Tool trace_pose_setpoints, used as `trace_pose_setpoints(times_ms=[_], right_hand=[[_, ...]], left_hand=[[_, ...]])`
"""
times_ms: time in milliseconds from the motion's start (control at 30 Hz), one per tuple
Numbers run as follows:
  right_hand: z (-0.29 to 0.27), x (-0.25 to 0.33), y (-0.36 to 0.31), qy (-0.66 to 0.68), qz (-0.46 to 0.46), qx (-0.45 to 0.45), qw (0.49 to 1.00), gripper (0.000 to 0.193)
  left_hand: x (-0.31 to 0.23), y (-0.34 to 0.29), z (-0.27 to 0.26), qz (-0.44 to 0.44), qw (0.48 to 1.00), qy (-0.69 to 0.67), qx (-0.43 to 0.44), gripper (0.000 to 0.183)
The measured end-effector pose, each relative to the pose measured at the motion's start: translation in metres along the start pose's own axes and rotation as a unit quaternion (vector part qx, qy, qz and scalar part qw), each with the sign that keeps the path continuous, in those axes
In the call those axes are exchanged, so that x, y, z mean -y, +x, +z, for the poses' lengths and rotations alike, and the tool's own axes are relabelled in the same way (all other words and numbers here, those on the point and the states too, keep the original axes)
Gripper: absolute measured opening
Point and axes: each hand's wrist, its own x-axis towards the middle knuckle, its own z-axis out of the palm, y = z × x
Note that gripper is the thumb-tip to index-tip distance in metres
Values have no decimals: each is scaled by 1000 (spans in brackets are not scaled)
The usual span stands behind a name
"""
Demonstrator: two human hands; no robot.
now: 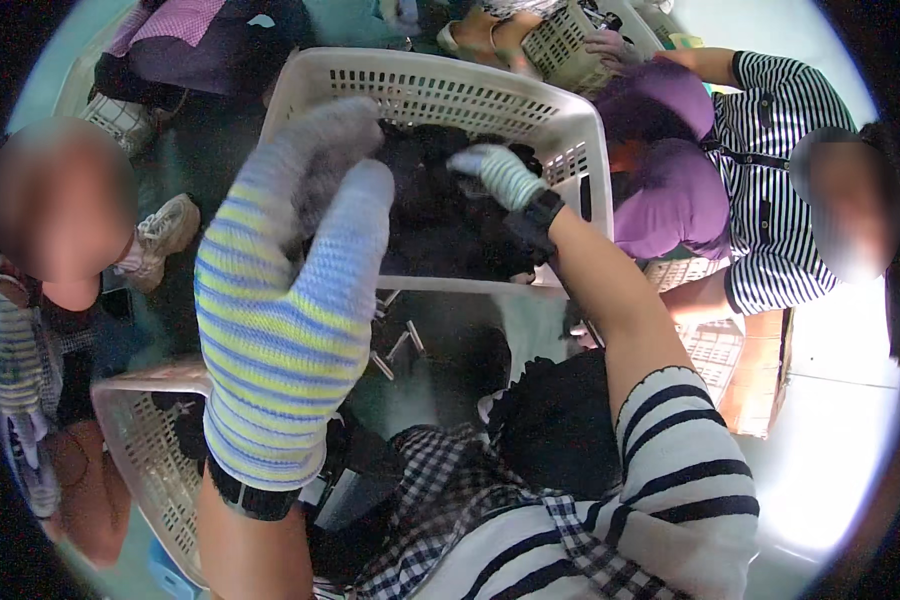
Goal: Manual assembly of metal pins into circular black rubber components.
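My left hand (290,300), in a knitted glove with yellow and blue stripes, is raised close in front, over the near left side of a white plastic basket (450,75). Its thumb stands apart from the fingers, with nothing visible between them. My right hand (498,175), gloved too, reaches into the basket from the right. Its fingers are bent together at a heap of small black pieces (440,235); what they hold, if anything, is lost against the dark heap. The kind of black pieces cannot be made out.
Another white basket (160,480) stands at the lower left. Metal pieces (395,350) show below the main basket. People sit close by: one at the left with gloved hands, one at the right in a striped top (780,190). A cardboard box (760,370) is at the right.
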Motion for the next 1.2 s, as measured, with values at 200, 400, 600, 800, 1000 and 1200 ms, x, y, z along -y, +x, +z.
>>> trace_pose_setpoints(times_ms=[200,400,600,800,1000,1200], right_hand=[[43,189,-92,322,-238,116,909,33],[95,260,-159,271,-284,263,882,40],[87,242,-165,224,-151,351,897,35],[187,92,-147,-345,-186,552,736,30],[204,-161,-134,-541,-160,451,691,27],[211,-131,-140,-606,7,496,621,55]], left_hand=[[-3,9,-1,-35,980,-161,-112,28],[1,-7,-83,297,798,524,-28,62],[-24,-6,-86,206,934,219,-193,53],[-19,-25,-59,132,962,46,-233,44],[-5,-44,-59,190,951,37,-240,37],[0,-37,-66,246,938,48,-238,32]])
